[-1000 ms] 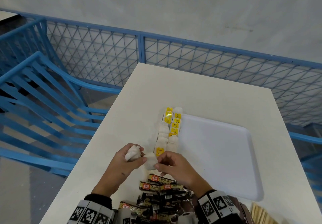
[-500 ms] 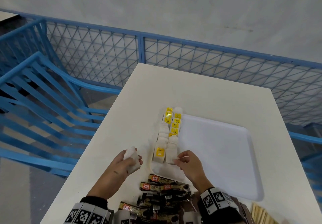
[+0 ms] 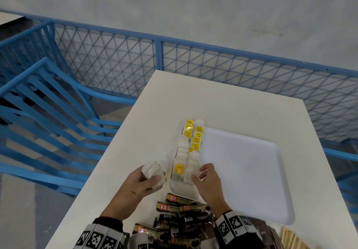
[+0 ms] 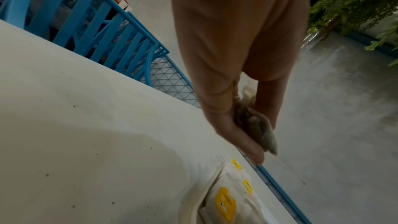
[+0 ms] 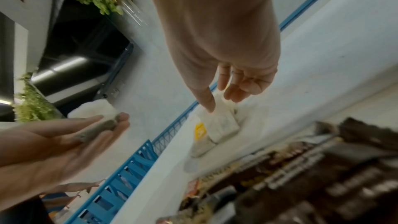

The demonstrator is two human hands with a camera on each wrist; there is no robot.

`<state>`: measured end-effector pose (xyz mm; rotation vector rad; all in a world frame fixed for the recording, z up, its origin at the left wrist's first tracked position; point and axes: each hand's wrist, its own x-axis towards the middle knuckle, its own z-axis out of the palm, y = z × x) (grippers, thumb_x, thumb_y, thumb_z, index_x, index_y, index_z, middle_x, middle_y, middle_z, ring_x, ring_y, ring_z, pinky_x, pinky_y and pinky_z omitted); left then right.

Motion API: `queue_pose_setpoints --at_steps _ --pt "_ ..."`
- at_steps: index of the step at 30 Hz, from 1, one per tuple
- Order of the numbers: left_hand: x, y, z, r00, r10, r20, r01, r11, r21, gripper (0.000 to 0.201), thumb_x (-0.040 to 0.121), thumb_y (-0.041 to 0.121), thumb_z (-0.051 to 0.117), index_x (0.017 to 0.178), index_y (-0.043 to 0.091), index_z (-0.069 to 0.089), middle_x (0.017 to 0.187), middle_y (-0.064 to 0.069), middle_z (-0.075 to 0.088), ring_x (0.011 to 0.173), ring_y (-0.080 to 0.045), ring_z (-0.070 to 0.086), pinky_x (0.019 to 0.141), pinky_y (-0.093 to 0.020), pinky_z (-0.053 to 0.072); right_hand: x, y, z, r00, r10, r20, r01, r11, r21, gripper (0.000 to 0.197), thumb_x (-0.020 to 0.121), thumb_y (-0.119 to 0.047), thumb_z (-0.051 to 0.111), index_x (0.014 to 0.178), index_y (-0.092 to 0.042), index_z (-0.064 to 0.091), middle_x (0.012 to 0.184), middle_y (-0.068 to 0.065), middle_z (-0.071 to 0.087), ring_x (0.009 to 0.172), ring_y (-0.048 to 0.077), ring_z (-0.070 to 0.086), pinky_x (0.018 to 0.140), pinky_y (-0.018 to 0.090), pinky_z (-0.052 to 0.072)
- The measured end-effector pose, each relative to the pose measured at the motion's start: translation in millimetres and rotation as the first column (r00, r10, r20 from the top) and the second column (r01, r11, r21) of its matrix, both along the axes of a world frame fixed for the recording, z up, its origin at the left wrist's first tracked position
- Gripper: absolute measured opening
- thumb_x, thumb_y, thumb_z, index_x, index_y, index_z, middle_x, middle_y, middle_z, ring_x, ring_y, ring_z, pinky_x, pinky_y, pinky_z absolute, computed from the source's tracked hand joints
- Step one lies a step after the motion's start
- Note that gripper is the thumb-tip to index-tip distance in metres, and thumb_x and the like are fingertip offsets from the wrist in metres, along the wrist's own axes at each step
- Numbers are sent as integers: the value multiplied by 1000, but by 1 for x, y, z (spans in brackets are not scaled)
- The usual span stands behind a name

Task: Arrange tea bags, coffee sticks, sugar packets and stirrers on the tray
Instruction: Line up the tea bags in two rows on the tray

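A white tray (image 3: 242,171) lies on the white table (image 3: 222,103). Two rows of tea bags (image 3: 188,144), some with yellow tags, run along the tray's left side. My left hand (image 3: 147,181) hovers left of the tray and grips a small bunch of white tea bags (image 3: 153,172), also visible in the left wrist view (image 4: 256,129). My right hand (image 3: 201,175) is at the near end of the right row. Its thumb touches the nearest tea bag (image 5: 221,123) and its fingers (image 5: 234,94) hang loosely over it.
A pile of dark coffee sticks (image 3: 180,212) lies at the table's near edge, just below the tray corner. Wooden stirrers (image 3: 290,238) show at the bottom right. A blue mesh railing (image 3: 213,64) stands behind the table, and blue bars run along its left side.
My right hand took one tea bag from the left hand's bunch, carried it forward and laid it at the near end of the right row. The left hand drew slightly left.
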<state>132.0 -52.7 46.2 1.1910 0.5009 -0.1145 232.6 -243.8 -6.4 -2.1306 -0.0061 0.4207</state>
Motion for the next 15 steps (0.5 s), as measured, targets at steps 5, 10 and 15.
queue_pose_setpoints --at_steps 5,10,15 --pt "2 -4 0 999 -32 31 31 998 55 32 82 10 66 113 6 60 106 -10 71 101 -20 66 76 -21 54 -9 18 34 978 209 0 -204 952 227 9 86 -28 65 85 -28 55 79 -6 59 67 5 52 62 12 41" --pt "4 -7 2 996 -61 71 56 996 77 56 64 35 75 111 7 62 103 -10 71 98 -23 67 77 -23 54 -17 28 54 894 439 -89 -358 819 449 13 85 -17 67 92 -25 60 79 -5 63 70 11 59 58 16 47" --pt "3 -6 -2 996 -40 74 37 999 36 54 74 35 74 115 4 59 110 -13 69 104 -27 65 82 -27 54 -16 28 48 882 434 -182 -300 817 493 15 83 -6 67 97 -11 62 79 4 63 65 10 61 65 21 53"
